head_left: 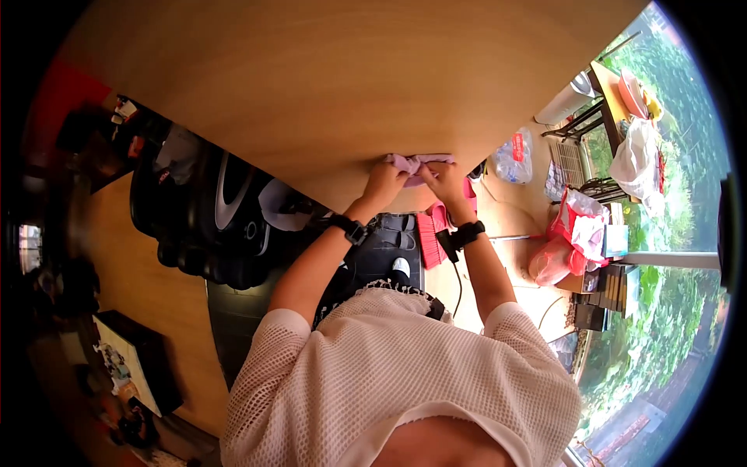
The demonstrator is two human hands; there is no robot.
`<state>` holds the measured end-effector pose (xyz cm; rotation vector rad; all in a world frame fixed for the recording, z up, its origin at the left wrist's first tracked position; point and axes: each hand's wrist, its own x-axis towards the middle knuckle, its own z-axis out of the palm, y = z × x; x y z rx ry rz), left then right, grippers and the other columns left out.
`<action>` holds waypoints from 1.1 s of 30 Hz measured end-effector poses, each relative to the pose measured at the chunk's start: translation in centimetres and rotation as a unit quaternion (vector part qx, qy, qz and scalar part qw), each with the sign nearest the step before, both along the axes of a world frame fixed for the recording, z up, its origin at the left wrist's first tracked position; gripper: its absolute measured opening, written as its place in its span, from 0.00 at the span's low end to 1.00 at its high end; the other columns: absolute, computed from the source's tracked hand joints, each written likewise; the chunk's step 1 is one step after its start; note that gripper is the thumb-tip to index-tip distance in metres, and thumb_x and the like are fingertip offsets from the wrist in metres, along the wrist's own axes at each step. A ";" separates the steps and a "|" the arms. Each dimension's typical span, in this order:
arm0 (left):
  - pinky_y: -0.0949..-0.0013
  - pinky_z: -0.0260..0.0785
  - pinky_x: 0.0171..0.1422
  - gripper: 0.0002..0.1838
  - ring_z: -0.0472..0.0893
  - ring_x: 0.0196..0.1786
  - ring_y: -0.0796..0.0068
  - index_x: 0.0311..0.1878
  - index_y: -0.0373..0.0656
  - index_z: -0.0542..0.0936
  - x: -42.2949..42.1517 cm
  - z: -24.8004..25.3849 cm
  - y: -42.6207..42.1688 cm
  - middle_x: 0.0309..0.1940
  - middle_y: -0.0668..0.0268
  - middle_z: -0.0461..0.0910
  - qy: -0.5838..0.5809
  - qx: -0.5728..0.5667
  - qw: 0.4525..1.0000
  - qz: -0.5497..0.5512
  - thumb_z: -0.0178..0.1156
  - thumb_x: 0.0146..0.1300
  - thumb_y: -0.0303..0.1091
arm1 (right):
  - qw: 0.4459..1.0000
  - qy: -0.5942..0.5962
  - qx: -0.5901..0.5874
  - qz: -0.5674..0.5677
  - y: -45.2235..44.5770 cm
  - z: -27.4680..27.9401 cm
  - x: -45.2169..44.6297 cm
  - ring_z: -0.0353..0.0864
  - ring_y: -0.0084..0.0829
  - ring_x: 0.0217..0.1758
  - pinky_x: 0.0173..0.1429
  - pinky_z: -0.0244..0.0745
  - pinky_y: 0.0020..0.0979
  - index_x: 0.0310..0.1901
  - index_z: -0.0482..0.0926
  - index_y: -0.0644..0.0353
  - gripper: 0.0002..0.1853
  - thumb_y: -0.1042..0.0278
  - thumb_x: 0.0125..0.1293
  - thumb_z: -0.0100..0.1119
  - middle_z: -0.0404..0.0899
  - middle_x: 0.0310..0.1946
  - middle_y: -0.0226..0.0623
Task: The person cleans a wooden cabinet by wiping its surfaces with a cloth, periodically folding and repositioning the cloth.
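A crumpled lilac cloth (412,162) is bunched up between my two hands, close to the near edge of a broad wooden panel or tabletop (350,86). My left hand (384,182) grips the cloth's left part with its fingers curled in. On the other side, my right hand (447,184) is closed on the cloth's right part, thumb against the fabric. The hands are a short way apart, and folds of cloth show between them. Dark bands circle both wrists.
A red-bristled broom head (429,240) is below my hands. To the right are a clear plastic bag (513,156), red and white bags (580,222), stacked boxes (611,288) and a side table (607,93) by the window. A black massage chair (226,194) stands left.
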<state>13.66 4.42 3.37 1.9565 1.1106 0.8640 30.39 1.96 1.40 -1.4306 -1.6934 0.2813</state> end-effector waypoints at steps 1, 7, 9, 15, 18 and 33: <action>0.60 0.68 0.43 0.08 0.76 0.39 0.52 0.36 0.35 0.77 2.2 0.3 -0.1 0.33 0.51 0.77 -0.013 0.004 1.000 -0.015 0.56 0.54 0.29 | 1.000 -0.011 -0.008 -0.014 -0.6 1.3 1.8 0.76 0.39 0.17 0.23 0.69 0.35 0.21 0.80 0.58 0.12 0.61 0.55 0.58 0.75 0.14 0.41; 0.59 0.68 0.37 0.11 0.76 0.36 0.50 0.34 0.35 0.76 10.2 1.2 -1.3 0.33 0.48 0.76 -0.033 0.001 0.998 -0.051 0.55 0.57 0.35 | 0.993 -0.081 0.003 -0.084 -2.1 3.7 8.9 0.75 0.41 0.17 0.22 0.68 0.36 0.18 0.78 0.60 0.13 0.61 0.53 0.58 0.73 0.13 0.43; 0.60 0.68 0.37 0.11 0.77 0.36 0.51 0.35 0.36 0.76 9.8 1.9 -1.7 0.33 0.49 0.77 -0.018 0.023 0.998 -0.051 0.55 0.57 0.35 | 0.992 -0.096 0.010 -0.079 -2.2 4.5 8.7 0.74 0.42 0.16 0.22 0.68 0.37 0.16 0.77 0.61 0.14 0.61 0.52 0.59 0.72 0.12 0.43; 0.60 0.68 0.31 0.10 0.78 0.31 0.55 0.34 0.38 0.79 5.3 11.1 -2.3 0.29 0.54 0.78 0.012 0.105 0.993 -0.061 0.58 0.55 0.36 | 0.985 -0.146 0.078 -0.055 -1.0 9.9 5.6 0.72 0.40 0.13 0.18 0.66 0.35 0.13 0.76 0.58 0.14 0.63 0.51 0.60 0.69 0.09 0.40; 0.62 0.67 0.26 0.09 0.77 0.24 0.56 0.32 0.39 0.80 4.0 13.9 0.2 0.23 0.57 0.79 -0.007 0.118 0.992 -0.031 0.59 0.56 0.36 | 0.959 -0.170 0.215 -0.071 -0.4 17.5 3.8 0.71 0.37 0.12 0.18 0.64 0.34 0.13 0.74 0.56 0.15 0.64 0.54 0.62 0.68 0.09 0.38; 0.56 0.68 0.30 0.08 0.77 0.26 0.49 0.28 0.38 0.79 -2.3 2.0 -0.7 0.23 0.51 0.76 0.012 0.135 0.989 0.065 0.59 0.56 0.34 | 0.954 -0.197 0.202 -0.102 -0.4 -2.9 -4.8 0.70 0.47 0.37 0.43 0.63 0.43 0.39 0.70 0.61 0.12 0.67 0.55 0.57 0.71 0.36 0.47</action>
